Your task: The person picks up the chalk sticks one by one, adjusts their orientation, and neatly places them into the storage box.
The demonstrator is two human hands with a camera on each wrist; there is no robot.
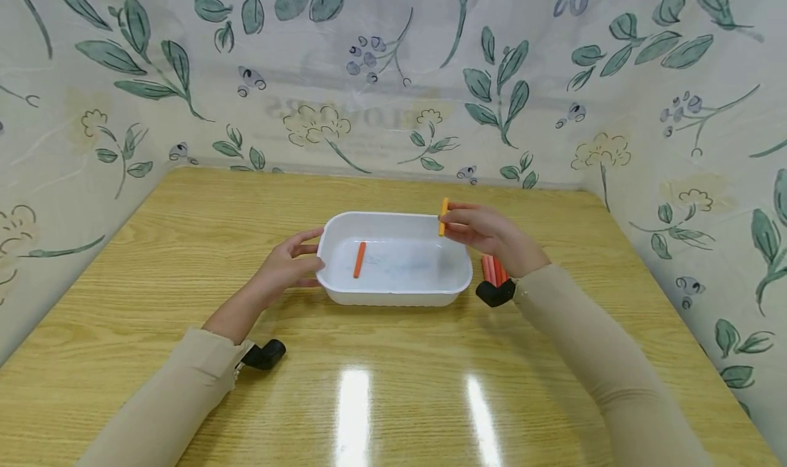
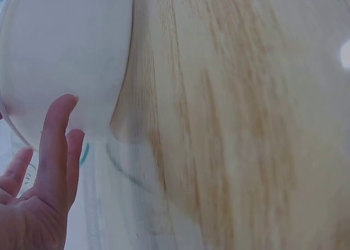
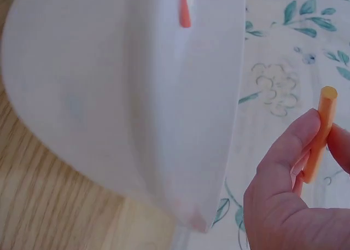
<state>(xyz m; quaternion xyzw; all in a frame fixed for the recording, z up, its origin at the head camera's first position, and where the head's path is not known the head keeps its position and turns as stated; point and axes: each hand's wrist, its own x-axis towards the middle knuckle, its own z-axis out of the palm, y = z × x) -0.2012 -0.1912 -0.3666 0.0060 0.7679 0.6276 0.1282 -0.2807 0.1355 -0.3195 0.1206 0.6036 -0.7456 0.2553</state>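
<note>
Yellow stick point(image 3: 321, 134) was pinched by R hand point(image 1: 486, 231) nr far R corner of tray point(image 1: 396, 300), long axis approx. across tray length; L end was touched by L hand point(image 1: 284, 267), fingers spread.

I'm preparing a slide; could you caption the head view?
Left hand touching a white tub containing one red-orange stick; right hand pinching a yellow-orange stick.
</note>
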